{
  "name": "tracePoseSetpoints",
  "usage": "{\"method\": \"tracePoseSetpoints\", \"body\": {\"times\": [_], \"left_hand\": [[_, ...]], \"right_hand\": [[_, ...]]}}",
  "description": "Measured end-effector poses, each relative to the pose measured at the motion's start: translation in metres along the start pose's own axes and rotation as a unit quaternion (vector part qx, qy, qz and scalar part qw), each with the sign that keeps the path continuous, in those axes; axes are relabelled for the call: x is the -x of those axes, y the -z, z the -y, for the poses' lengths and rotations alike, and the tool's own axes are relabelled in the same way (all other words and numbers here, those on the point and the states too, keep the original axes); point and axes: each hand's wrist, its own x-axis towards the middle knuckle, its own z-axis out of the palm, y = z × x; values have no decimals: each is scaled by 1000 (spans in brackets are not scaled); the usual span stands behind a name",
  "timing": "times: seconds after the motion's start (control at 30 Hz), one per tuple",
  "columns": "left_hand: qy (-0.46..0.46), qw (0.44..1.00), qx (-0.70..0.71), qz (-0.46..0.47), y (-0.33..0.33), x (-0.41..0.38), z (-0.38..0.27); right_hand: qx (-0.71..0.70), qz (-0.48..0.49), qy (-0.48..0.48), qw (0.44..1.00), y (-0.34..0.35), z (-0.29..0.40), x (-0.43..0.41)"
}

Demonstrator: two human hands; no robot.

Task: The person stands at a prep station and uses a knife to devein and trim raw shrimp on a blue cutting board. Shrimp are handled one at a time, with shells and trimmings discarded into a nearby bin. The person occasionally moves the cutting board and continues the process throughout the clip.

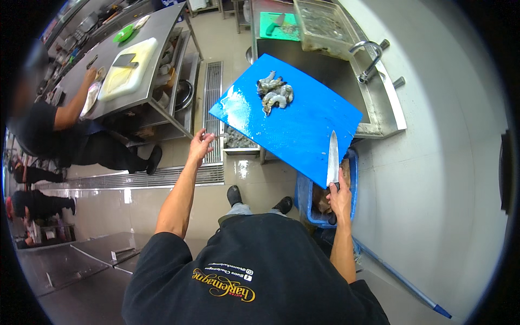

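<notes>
My right hand (340, 199) grips the dark handle of a chef's knife (333, 156), its blade pointing away over the near right corner of a blue cutting board (308, 118). A small pile of grey peeled-looking shrimp (276, 93) lies toward the far side of the wet board. Off the board's left edge, my left hand (201, 146) pinches what looks like a single shrimp (221, 135) at its fingertips. Just beside it, lower than the board, a metal tray (242, 151) holds many more shrimp, partly hidden under the board.
Behind the board is a steel sink (365, 130) with a faucet (367, 61), a plastic tub (325, 28) of shrimp and a green board (266, 18) with a knife. A blue bin (354, 187) stands below right. At left, a co-worker (61, 126) stands by a steel table (134, 32).
</notes>
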Motion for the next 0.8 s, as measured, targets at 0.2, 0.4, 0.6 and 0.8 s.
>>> {"method": "tracePoseSetpoints", "body": {"times": [0.2, 0.4, 0.6, 0.8], "left_hand": [[-311, 938, -138, -57, -78, 11, -85], [-399, 853, -320, 104, -199, -7, -134], [-483, 718, -489, 106, -226, -30, -115], [-321, 691, -536, 364, -230, 4, -162]], "right_hand": [[-28, -12, 3, 1000, 1, 4, 5], [-17, -14, 34, 999, 3, 0, 4], [60, -14, 75, 995, 11, 12, 15], [-62, 72, 98, 991, 0, 28, 17]]}}
